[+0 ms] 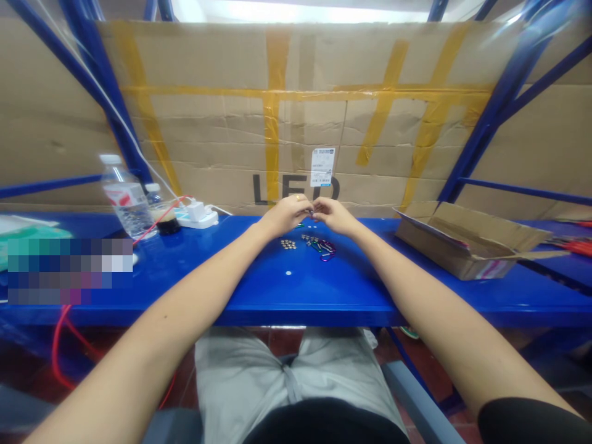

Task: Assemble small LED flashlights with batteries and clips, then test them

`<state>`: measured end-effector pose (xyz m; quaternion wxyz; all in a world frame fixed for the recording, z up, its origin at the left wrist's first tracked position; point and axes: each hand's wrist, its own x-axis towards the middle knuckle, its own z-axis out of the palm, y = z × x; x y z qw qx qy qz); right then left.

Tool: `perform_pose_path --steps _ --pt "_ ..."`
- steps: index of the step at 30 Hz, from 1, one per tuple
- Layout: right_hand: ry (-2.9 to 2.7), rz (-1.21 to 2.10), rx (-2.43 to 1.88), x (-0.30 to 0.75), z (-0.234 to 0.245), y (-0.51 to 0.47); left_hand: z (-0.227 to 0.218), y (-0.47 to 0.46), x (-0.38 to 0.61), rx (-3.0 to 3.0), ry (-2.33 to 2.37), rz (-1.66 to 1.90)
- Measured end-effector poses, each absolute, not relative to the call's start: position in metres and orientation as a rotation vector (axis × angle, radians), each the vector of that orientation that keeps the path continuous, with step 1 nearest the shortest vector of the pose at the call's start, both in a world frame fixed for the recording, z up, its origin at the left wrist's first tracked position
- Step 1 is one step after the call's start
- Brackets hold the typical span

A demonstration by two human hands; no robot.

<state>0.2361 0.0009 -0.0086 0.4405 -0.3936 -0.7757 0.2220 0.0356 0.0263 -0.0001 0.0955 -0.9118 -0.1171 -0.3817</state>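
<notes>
Both the left hand [294, 213] and right hand [331, 213] nearly meet beyond the small, round, pale-metallic pieces [288, 245], apparently grouped for easy reach; fingers curled, grasp indiscernible.

I can just spot a tiny dark piece [311, 213] pinched between the left grip [291, 214] and right grip [333, 216], its shape unclear. On the blue bench [259, 285], small round gold-toned pieces [288, 245] cluster beside heaped purple-and-green metallic clips [326, 250].
</notes>
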Motion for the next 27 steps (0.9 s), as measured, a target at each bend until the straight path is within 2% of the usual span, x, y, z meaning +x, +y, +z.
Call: perform_pose_path --steps 9,17,21,27 --pt "-1.910 0.510 -0.955 0.236 -0.007 0.000 -0.003 0.023 0.038 -2.660 -0.392 -1.183" --pt "-1.882 0.529 -0.863 0.239 -0.011 0.010 -0.003 0.017 0.043 -2.620 -0.231 -1.356" --pt "-1.891 0.522 -0.818 0.240 -0.014 0.014 -0.003 0.015 0.045 -2.584 -0.195 -1.291" --pt "-1.894 0.441 -0.871 0.238 -0.016 0.014 -0.006 0.008 0.050 -2.488 -0.397 -1.175"
